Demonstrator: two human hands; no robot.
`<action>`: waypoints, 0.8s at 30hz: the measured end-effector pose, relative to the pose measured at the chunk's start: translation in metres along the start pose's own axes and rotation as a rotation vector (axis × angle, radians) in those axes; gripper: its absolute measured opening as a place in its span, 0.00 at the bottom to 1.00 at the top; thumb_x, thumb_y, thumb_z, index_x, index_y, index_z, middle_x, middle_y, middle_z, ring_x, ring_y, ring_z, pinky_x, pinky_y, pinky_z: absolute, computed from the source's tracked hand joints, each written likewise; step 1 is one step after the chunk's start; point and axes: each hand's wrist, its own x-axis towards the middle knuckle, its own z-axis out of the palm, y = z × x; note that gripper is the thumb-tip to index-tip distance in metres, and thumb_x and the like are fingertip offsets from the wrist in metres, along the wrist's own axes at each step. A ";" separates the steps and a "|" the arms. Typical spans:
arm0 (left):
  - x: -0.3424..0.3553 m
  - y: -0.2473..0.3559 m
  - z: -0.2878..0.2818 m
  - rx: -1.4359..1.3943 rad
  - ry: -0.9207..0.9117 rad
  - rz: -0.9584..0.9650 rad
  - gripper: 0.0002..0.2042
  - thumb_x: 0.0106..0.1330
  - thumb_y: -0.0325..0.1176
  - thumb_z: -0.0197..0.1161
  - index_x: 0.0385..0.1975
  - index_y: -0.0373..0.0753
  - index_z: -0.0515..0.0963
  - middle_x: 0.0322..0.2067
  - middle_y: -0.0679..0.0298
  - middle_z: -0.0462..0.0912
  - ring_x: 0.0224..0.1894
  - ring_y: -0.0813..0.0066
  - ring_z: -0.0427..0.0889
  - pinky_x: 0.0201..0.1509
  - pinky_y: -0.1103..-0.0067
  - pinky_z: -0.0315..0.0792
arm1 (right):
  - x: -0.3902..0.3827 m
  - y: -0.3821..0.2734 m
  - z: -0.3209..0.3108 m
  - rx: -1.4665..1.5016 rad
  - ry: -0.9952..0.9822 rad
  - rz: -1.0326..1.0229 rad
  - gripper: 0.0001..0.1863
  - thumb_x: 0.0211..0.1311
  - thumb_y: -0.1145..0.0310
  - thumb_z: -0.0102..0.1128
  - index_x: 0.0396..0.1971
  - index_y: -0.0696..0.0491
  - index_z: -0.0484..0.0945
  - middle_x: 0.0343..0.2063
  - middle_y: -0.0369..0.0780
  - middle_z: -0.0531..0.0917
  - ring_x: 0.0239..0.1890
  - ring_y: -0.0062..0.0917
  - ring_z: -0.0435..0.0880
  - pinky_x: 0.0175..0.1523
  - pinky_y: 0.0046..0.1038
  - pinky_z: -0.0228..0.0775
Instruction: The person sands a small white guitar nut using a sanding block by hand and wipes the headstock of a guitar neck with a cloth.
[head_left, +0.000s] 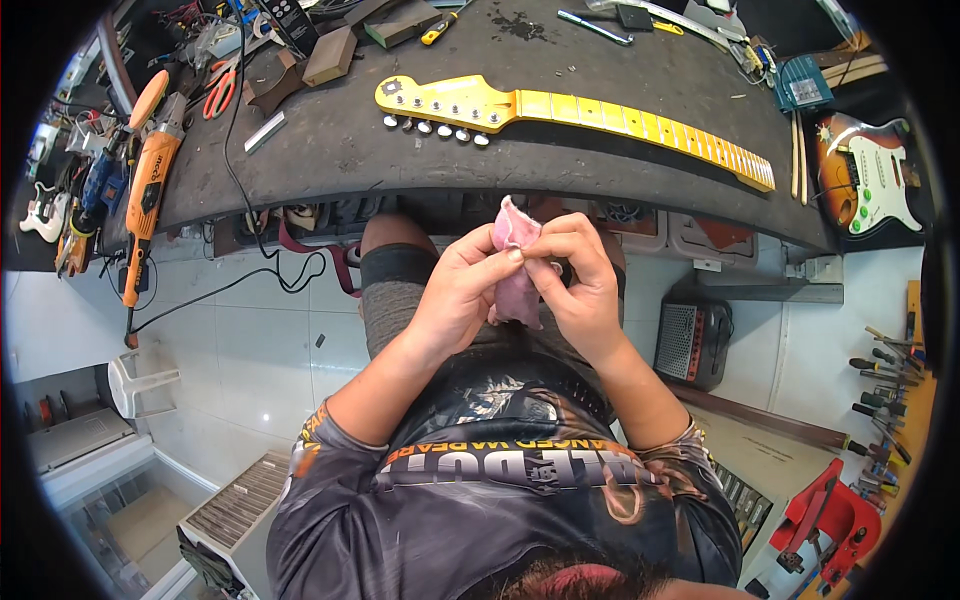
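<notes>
Over my lap, close to the bench edge, both hands grip a small pink cloth (518, 300). My left hand (465, 285) pinches it from one side, thumb against the fabric. The fingers of my right hand (575, 275) are bent around its other side, and the two thumbs nearly meet. Part of the cloth sticks up above the fingers and part hangs below them. Beyond my hands a guitar neck (620, 118) of glossy yellow wood lies on the dark bench, its headstock with tuning pegs to the left.
An orange power tool (150, 190) with a cord stands at the bench's left end. Red-handled scissors (220, 93), sanding blocks (330, 55) and a screwdriver (445, 22) lie at the back left. A sunburst guitar body (850, 190) rests at the right; a red tool (825, 520) stands lower right.
</notes>
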 end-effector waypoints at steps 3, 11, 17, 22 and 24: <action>0.001 -0.007 -0.009 0.003 -0.036 -0.025 0.13 0.82 0.31 0.62 0.60 0.34 0.81 0.49 0.61 0.89 0.46 0.78 0.89 0.52 0.76 0.85 | 0.002 -0.003 -0.005 0.108 -0.057 0.118 0.07 0.69 0.80 0.69 0.44 0.56 0.86 0.41 0.38 0.82 0.45 0.25 0.82 0.51 0.28 0.75; -0.002 -0.007 -0.006 0.417 0.052 0.186 0.08 0.78 0.29 0.68 0.49 0.32 0.86 0.39 0.66 0.90 0.40 0.81 0.86 0.46 0.79 0.80 | -0.002 0.004 -0.005 0.301 -0.033 0.358 0.04 0.71 0.76 0.67 0.42 0.58 0.84 0.41 0.38 0.82 0.45 0.25 0.83 0.54 0.27 0.75; 0.005 0.005 -0.010 1.076 0.024 0.612 0.05 0.70 0.22 0.68 0.43 0.31 0.86 0.34 0.57 0.88 0.36 0.64 0.88 0.44 0.70 0.79 | 0.015 -0.001 -0.014 -0.040 -0.112 0.201 0.04 0.69 0.77 0.68 0.41 0.59 0.84 0.38 0.39 0.84 0.43 0.27 0.84 0.54 0.28 0.75; 0.012 0.003 -0.016 1.076 0.057 0.696 0.06 0.68 0.21 0.67 0.43 0.32 0.85 0.35 0.55 0.87 0.36 0.59 0.87 0.43 0.67 0.79 | 0.024 -0.007 -0.002 -0.160 -0.108 0.182 0.05 0.68 0.78 0.70 0.40 0.59 0.84 0.37 0.40 0.86 0.41 0.28 0.85 0.51 0.30 0.77; 0.015 0.002 -0.021 1.057 0.070 0.723 0.06 0.69 0.20 0.67 0.43 0.32 0.85 0.35 0.56 0.87 0.36 0.60 0.87 0.43 0.68 0.79 | 0.026 -0.006 0.005 -0.059 -0.038 0.296 0.05 0.68 0.78 0.71 0.40 0.60 0.84 0.37 0.40 0.86 0.40 0.28 0.86 0.49 0.30 0.77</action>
